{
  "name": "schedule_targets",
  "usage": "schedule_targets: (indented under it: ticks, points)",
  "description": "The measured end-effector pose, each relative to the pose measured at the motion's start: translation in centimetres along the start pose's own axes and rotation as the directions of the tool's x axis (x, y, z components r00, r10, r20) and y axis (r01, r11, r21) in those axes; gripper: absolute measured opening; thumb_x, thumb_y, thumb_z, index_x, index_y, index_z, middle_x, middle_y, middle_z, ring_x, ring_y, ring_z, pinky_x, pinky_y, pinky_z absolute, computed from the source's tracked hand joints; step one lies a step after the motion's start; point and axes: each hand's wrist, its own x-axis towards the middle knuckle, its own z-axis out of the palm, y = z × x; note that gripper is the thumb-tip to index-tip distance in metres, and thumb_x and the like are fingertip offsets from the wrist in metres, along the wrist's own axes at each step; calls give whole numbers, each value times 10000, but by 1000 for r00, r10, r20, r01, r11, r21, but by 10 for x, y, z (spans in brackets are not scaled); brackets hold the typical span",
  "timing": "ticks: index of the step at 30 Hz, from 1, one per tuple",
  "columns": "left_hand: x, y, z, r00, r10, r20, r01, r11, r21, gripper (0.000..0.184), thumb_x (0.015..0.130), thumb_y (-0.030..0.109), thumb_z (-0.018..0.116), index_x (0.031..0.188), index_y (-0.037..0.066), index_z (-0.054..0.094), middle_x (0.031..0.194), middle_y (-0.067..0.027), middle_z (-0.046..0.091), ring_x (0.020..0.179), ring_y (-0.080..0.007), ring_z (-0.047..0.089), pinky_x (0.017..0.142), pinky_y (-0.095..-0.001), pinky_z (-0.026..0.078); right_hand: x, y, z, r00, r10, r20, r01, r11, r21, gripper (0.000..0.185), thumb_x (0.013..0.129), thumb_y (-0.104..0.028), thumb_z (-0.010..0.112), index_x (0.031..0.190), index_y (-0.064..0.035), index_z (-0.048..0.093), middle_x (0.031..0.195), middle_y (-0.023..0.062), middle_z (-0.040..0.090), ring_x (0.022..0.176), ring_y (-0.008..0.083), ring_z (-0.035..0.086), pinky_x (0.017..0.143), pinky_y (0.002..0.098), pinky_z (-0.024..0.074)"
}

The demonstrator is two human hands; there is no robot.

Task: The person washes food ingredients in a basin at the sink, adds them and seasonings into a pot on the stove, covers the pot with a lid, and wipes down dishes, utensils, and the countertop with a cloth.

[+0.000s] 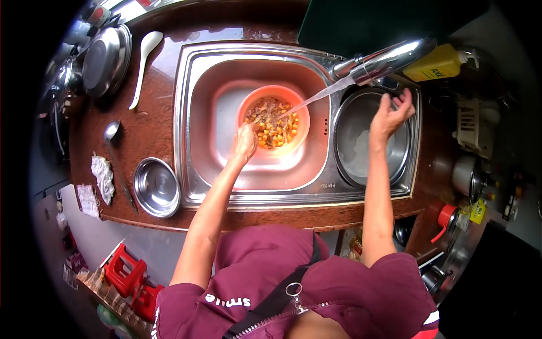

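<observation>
An orange bowl [306,125] stands in the steel sink basin [217,164], holding yellow-orange chunks and brown pieces in water. Water runs into it from the chrome faucet [389,59]. My left hand [246,141] is at the bowl's left rim, fingers closed on it, with the fingertips partly hidden. Raised near the faucet's base, above the right-hand basin, my right hand [391,114] has its fingers apart and nothing in it. Below that hand, a large round steel pan [353,152] sits in the right basin.
Left of the sink are a steel bowl [157,187], a ladle [112,131], a white spoon [145,56], a crumpled cloth [103,178] and stacked pans [104,62]. A yellow bottle [437,63] stands behind the faucet. Red stools [124,271] are at the lower left.
</observation>
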Motion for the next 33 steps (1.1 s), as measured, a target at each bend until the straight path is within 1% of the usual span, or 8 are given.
schedule_targets:
  ticks: [2, 4, 7, 17, 24, 26, 29, 33]
  points:
    - [-2, 2, -2, 1000, -11, 1, 11, 997, -81, 269, 710, -10, 426, 897, -22, 619, 904, -266, 579, 888, -411, 553, 800, -447, 439, 23, 49, 7, 995, 65, 81, -73, 993, 94, 537, 749, -92, 637, 1231, -29, 408, 1053, 126, 446, 920, 195, 486, 741, 280, 466]
    - [-5, 0, 2, 998, -20, -55, 15, 996, -93, 278, 705, -23, 421, 895, -25, 623, 870, -254, 592, 850, -381, 574, 791, -413, 450, 37, 30, 5, 805, 412, 427, -575, 721, 387, 596, 738, -84, 648, 1254, -11, 359, 1019, 108, 487, 893, 175, 503, 754, 272, 453]
    - [-8, -12, 10, 993, -88, -83, 62, 960, -274, 284, 705, -42, 399, 880, -38, 622, 820, -216, 614, 788, -312, 595, 765, -358, 463, 24, 5, 16, 804, 478, 354, -590, 716, 373, 585, 746, -66, 657, 1249, -48, 359, 1032, 73, 525, 946, 161, 510, 768, 273, 440]
    - [-15, -13, 14, 942, -267, -202, 82, 769, -634, 307, 796, 13, 393, 1048, -67, 551, 891, -163, 625, 784, -222, 588, 753, -302, 472, -46, -44, 6, 964, 2, 265, -24, 997, 78, 636, 750, -21, 593, 1317, -42, 306, 1296, 180, 298, 1191, 317, 354, 961, 395, 345]
    - [12, -16, 16, 988, 8, -152, -38, 981, -191, 386, 832, -2, 439, 1218, -8, 442, 1181, -241, 484, 1039, -306, 515, 895, -347, 411, -132, -24, 46, 566, -88, 819, 83, 995, 50, 247, 751, -2, 559, 997, -7, 561, 922, 141, 511, 825, 300, 555, 748, 366, 457]
    - [19, -15, 28, 1000, 9, 14, -9, 1000, 9, 675, 776, 79, 562, 1360, 57, 225, 1349, -264, 260, 1202, -396, 327, 984, -409, 312, -161, -5, 70, 354, 3, 935, 92, 995, -38, 482, 721, -34, 582, 1179, -47, 435, 1115, 182, 424, 998, 390, 464, 847, 446, 412]
    - [25, -12, 57, 998, -19, 67, -8, 925, 380, 946, 682, 249, 677, 1404, 113, 82, 1406, -243, 119, 1242, -462, 201, 1006, -534, 213, -205, 19, 102, 375, -1, 927, 401, 902, -161, 595, 715, -82, 584, 1272, -124, 378, 1267, 175, 338, 1090, 430, 357, 856, 539, 350]
    - [28, -18, 71, 936, -169, 309, -90, 733, 674, 859, 735, 348, 581, 1409, 154, 86, 1439, -198, 54, 1290, -419, 132, 1021, -555, 147, -227, 34, 118, 171, 238, 956, 481, 827, -292, 587, 766, -160, 516, 1324, -189, 336, 1345, 118, 281, 1100, 404, 346, 832, 553, 335]
